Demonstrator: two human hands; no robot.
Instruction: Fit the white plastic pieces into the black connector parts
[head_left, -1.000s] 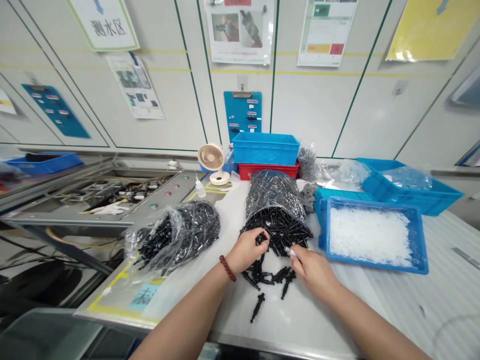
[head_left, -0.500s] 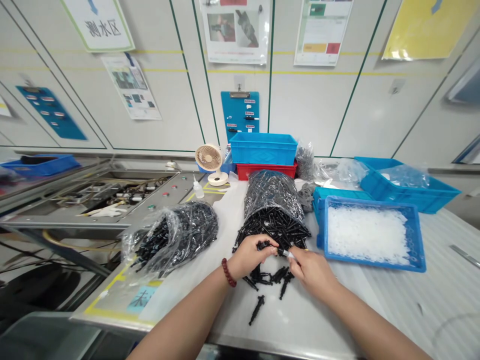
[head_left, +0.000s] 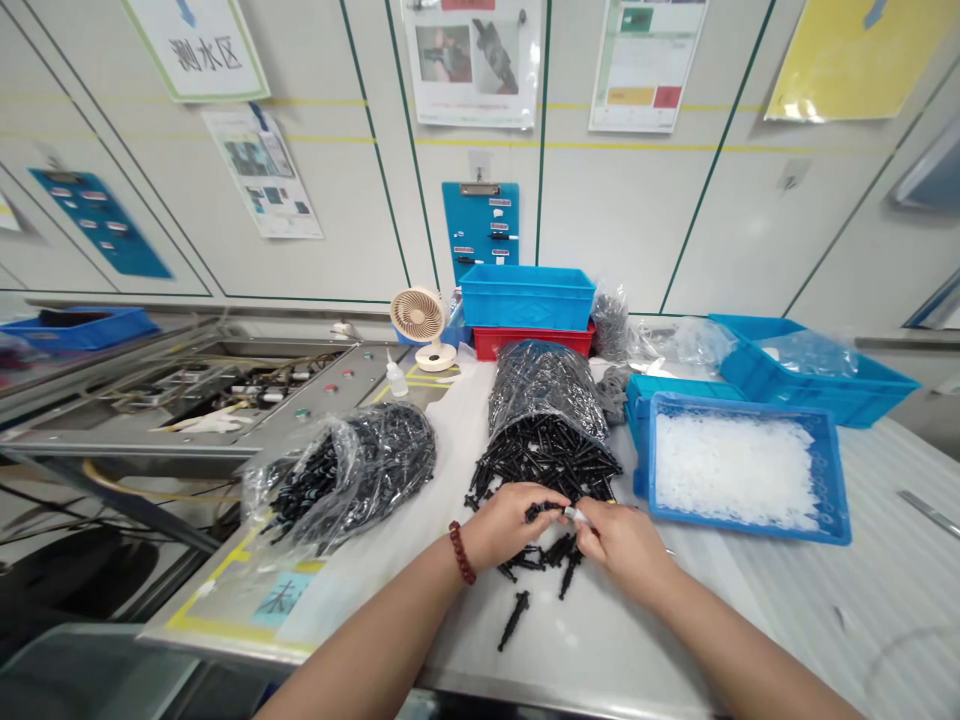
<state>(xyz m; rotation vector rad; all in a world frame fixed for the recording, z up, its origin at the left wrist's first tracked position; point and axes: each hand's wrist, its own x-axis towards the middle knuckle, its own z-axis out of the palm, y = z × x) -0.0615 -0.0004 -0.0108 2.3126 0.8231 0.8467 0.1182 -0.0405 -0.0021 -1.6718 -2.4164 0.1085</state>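
Note:
My left hand (head_left: pixel 504 528), with a bead bracelet on its wrist, pinches a slim black plastic fitting (head_left: pixel 537 511). Facing it, my right hand (head_left: pixel 628 548) is closed around a small white piece (head_left: pixel 574 514) whose tip meets the end of the fitting. My fingers hide most of the white piece, so I cannot tell its kind. Behind both hands, a pile of similar black fittings (head_left: pixel 547 445) spills from an open clear bag (head_left: pixel 546 385). Several loose ones lie under and in front of my hands, with a single black fitting (head_left: pixel 514 620) nearest me.
A tilted blue bin (head_left: pixel 844 500) of small white parts stands at right. At left lies another clear bag (head_left: pixel 390 460) of black parts. Farther back are a small fan (head_left: pixel 418 315), a squeeze bottle (head_left: pixel 397 380) and a blue crate (head_left: pixel 525 300) on a red one (head_left: pixel 532 342).
My left hand has moved slightly down and right, toward my right hand. The black fitting and white piece stay between my fingers, end to end.

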